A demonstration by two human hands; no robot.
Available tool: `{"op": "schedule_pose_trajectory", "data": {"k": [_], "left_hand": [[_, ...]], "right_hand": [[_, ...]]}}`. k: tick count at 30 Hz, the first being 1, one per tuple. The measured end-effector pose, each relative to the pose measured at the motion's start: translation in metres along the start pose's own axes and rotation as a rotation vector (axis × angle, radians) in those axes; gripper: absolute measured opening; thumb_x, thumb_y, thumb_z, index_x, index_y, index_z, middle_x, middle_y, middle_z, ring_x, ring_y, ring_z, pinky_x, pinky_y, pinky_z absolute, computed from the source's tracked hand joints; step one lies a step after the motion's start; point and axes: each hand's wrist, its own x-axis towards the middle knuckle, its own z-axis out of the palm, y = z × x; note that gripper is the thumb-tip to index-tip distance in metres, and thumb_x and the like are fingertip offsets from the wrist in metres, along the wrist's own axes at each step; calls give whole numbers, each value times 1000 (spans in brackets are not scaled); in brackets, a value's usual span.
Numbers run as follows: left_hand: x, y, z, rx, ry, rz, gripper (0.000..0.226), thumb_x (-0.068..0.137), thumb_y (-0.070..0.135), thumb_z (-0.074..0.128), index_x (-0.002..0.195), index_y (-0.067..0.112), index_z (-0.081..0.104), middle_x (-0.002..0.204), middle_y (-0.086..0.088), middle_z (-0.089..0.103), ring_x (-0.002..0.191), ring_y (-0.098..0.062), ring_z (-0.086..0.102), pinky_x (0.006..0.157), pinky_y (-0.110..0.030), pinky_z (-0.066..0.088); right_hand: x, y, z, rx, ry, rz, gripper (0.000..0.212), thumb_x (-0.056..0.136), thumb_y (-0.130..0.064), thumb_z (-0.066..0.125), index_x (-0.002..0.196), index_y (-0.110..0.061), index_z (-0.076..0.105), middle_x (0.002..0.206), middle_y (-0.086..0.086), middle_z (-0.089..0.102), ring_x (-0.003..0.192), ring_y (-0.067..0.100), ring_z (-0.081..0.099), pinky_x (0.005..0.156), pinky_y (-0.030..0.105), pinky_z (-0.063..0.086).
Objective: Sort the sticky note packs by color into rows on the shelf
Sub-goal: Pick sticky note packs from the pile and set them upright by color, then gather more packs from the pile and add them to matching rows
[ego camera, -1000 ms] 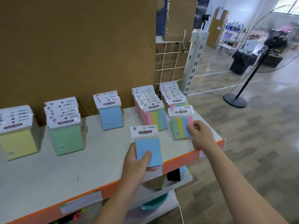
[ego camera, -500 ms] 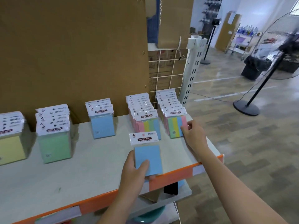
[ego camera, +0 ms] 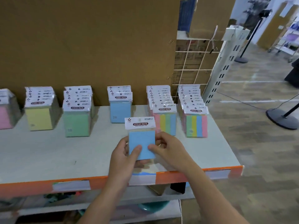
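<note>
Both hands, left hand and right hand, pinch one blue pack (upright, thumbs in front).

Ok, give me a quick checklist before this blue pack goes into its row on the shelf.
1. Grip: left hand and right hand both hold the blue sticky note pack: ok.
2. Matching row: the blue row stands straight behind it: ok.
3. Space in front of that row on the shelf: bare: ok.
4. Pack faces forward, label upright: ok.
5. Neighbouring green row and striped multicolour row stand apart from the path: ok.
6. Room behind the blue row: cannot tell.
</note>
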Motion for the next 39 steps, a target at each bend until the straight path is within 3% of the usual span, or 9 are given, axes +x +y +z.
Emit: {"op": "schedule_pose_trajectory", "data": {"k": [8, 12, 16, 20, 29, 31, 34, 36, 39], "left_hand": [[15, 0, -101, 375, 132, 120, 26, 97, 8, 55, 89, 30, 67, 79, 13, 73, 65, -4, 66, 62, -26, 51], [11, -4, -130, 428, 104, 113, 24, 96, 11, 56, 86, 30, 67, 76, 15, 71, 65, 0, 64, 56, -15, 48], [8, -2, -141, 418, 4, 104, 24, 96, 8, 56, 86, 27, 67, 74, 16, 69, 70, 2, 63, 58, -8, 45], [10, 3, -146, 372, -74, 72, 22, 97, 9, 55, 87, 25, 68, 72, 13, 70, 65, 1, 62, 55, -11, 45], [-4, 17, -165, 218, 6, 31, 18, 97, 12, 55, 86, 17, 69, 69, 4, 68, 57, -5, 56, 54, -18, 46], [-13, 21, -175, 195, 68, 30, 18, 97, 12, 55, 86, 14, 68, 68, 4, 68, 56, -6, 56, 52, -19, 45], [-33, 24, -197, 175, 173, 21, 20, 98, 11, 53, 84, 9, 67, 66, 1, 67, 53, -7, 54, 49, -21, 44], [-50, 24, -215, 155, 256, 6, 22, 99, 9, 52, 81, 6, 64, 62, 0, 64, 51, -8, 52, 48, -19, 42], [-80, 22, -246, 82, 422, -41, 26, 100, 11, 52, 76, 7, 64, 63, -1, 64, 54, -12, 55, 46, -19, 42]], "right_hand": [[74, -37, 64, 44, 215, 77, 16, 93, -13, 60, 85, -20, 49, 74, 6, 61, 47, 13, 56, 35, 25, 44], [107, -39, 88, -44, 298, 140, 6, 98, -15, 55, 100, -12, 51, 101, 11, 64, 82, 29, 65, 60, 38, 58], [125, -37, 99, -185, 353, 145, 32, 95, -23, 62, 122, -9, 51, 124, 12, 62, 103, 20, 61, 69, 18, 48], [131, -37, 110, -349, 390, 171, 56, 88, -34, 72, 130, -6, 47, 126, 14, 54, 112, 28, 58, 93, 39, 51], [97, -51, 119, -172, 500, 180, 47, 99, -29, 57, 140, -10, 44, 138, 11, 49, 124, 25, 53, 91, 25, 41], [71, -53, 120, 38, 478, 180, 32, 101, -28, 53, 132, -19, 51, 126, 4, 59, 114, 24, 60, 89, 31, 51], [36, -55, 128, 193, 314, 122, 9, 101, -22, 52, 105, -20, 60, 93, 5, 67, 75, 17, 64, 58, 30, 55], [21, -58, 138, 230, 232, 71, 10, 99, -16, 53, 93, -13, 61, 68, 3, 64, 53, 14, 56, 46, 29, 51], [4, -66, 162, 232, 108, -15, 13, 96, -14, 55, 84, -13, 59, 52, 0, 57, 45, 11, 52, 45, 20, 45]]}}
